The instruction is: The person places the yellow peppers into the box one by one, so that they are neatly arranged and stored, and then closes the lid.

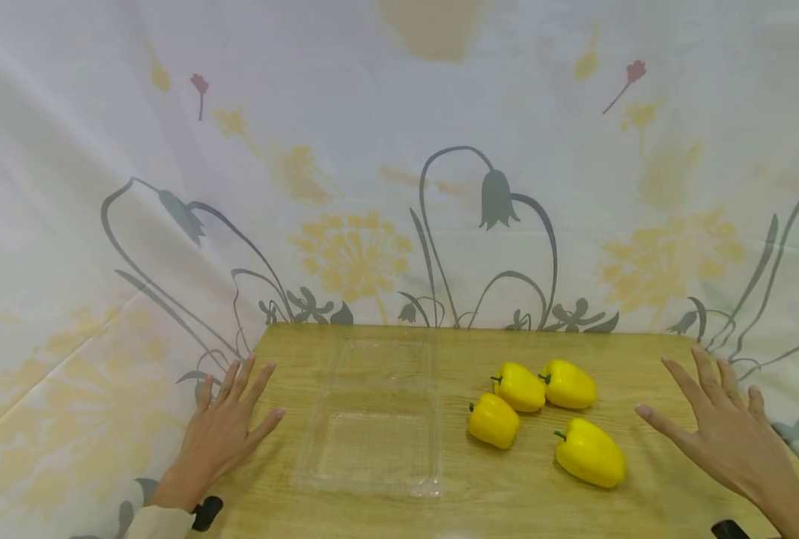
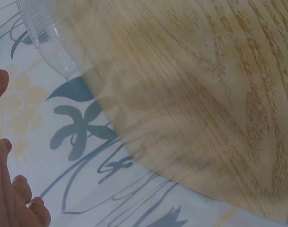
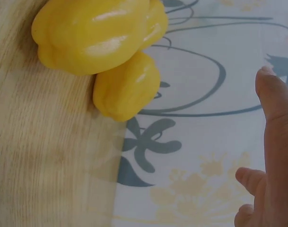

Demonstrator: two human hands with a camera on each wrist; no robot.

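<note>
Several yellow bell peppers lie on the wooden table (image 1: 453, 516) in the head view. The nearest pepper (image 1: 590, 454) to my right hand (image 1: 729, 430) lies apart from the others, its green stem pointing left. Two peppers (image 1: 570, 385) sit side by side farther back, with another pepper (image 1: 494, 421) just in front of them. Left of the peppers lies a clear plastic container (image 1: 379, 449) with two sections. Beyond its left side is my left hand (image 1: 220, 434), fingers spread and holding nothing. My right hand, also spread and holding nothing, is at the table's right side.
A white cloth (image 1: 372, 112) with grey and yellow flower prints hangs behind the table and along both sides. Dark bands (image 1: 207, 513) circle the wrists. In the left wrist view, part of the clear container shows near the table's edge.
</note>
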